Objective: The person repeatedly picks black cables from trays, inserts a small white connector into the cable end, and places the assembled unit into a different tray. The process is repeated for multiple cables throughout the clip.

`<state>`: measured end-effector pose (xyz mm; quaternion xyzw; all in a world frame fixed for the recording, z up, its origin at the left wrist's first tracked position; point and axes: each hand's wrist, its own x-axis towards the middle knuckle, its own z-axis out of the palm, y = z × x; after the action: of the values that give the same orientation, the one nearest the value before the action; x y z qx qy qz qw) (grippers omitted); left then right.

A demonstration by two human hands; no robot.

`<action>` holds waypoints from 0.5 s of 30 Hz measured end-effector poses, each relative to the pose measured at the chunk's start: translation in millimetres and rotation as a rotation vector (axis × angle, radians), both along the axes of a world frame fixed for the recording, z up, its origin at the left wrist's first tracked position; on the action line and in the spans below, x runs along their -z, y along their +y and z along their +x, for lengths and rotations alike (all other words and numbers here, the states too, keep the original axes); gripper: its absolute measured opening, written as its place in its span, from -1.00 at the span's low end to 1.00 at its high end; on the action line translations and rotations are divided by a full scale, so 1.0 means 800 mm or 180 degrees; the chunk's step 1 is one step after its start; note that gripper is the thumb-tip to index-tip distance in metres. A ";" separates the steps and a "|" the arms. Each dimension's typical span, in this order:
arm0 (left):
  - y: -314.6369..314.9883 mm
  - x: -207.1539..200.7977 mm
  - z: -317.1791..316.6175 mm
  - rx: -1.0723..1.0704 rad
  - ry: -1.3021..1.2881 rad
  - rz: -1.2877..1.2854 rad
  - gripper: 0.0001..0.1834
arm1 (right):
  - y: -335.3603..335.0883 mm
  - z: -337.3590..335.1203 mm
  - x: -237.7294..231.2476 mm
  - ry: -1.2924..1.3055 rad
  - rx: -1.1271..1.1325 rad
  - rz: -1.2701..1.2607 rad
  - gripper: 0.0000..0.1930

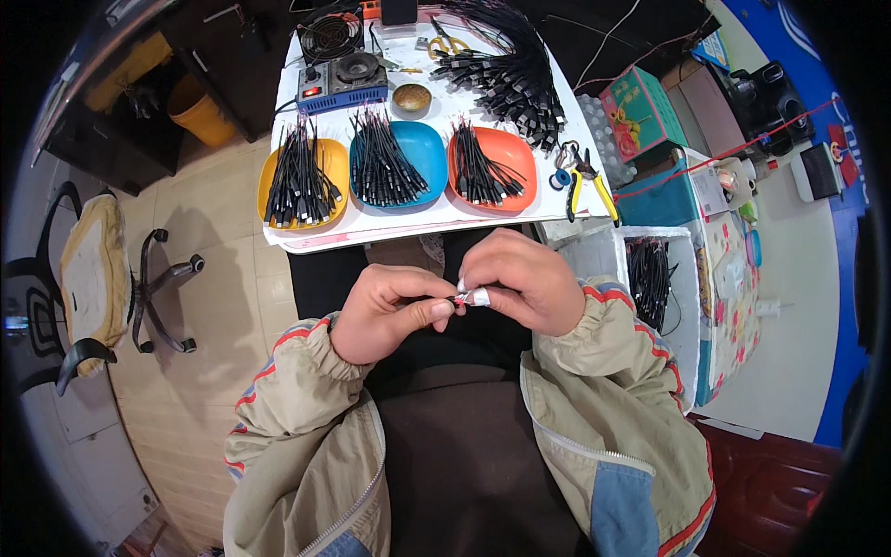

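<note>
Over my lap, just off the table's front edge, my two hands meet with fingertips almost touching. My left hand [388, 311] is closed, its thumb and forefinger pinching a thin wire end [458, 300] with a bit of red and black showing. From the other side my right hand [531, 278] pinches at the same wire end, white wrapping on its thumb and a fingertip. Most of the held piece is hidden by the fingers. Nearest beyond the hands stand a yellow tray [338, 206], a blue tray [432, 148] and an orange tray [527, 190], each with short black cables.
On the white table [436, 219] lie yellow-handled wire strippers [577, 190], a big bundle of black cables [506, 74], scissors [447, 42], a small round tin [411, 97] and a blue soldering unit [339, 84]. A white foam box [687, 278] with cables stands right; an office chair [97, 278] left.
</note>
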<state>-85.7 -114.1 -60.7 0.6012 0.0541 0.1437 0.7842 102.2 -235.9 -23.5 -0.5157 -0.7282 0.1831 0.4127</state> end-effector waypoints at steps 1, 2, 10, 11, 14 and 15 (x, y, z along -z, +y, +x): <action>-0.001 0.000 0.000 0.0060 0.0030 -0.0203 -0.88 | -0.001 -0.003 -0.001 0.0006 0.0036 0.0051 -0.78; -0.001 0.000 -0.001 0.0116 0.0042 -0.0439 -0.87 | -0.001 -0.004 -0.002 -0.0155 0.0075 0.0081 -0.78; -0.015 0.008 -0.001 0.0135 0.0054 -0.1313 -0.88 | -0.016 -0.004 0.016 0.1049 -0.0146 -0.0836 -0.91; -0.018 0.009 -0.001 0.0153 -0.0051 -0.1407 -0.87 | -0.013 -0.012 0.027 0.2727 -0.0534 -0.1453 -0.88; -0.015 0.012 -0.002 0.0117 -0.0306 -0.1585 -0.86 | -0.005 -0.019 0.051 0.4762 -0.1243 -0.1537 -0.80; -0.013 0.013 -0.004 0.0046 -0.0417 -0.1684 -0.87 | -0.008 -0.016 0.052 0.4101 -0.0497 -0.1727 -0.78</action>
<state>-88.5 -124.8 -70.8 0.3653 0.0347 0.1576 0.9168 89.6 -242.4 -64.8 -0.3356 -0.3023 0.6564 0.6043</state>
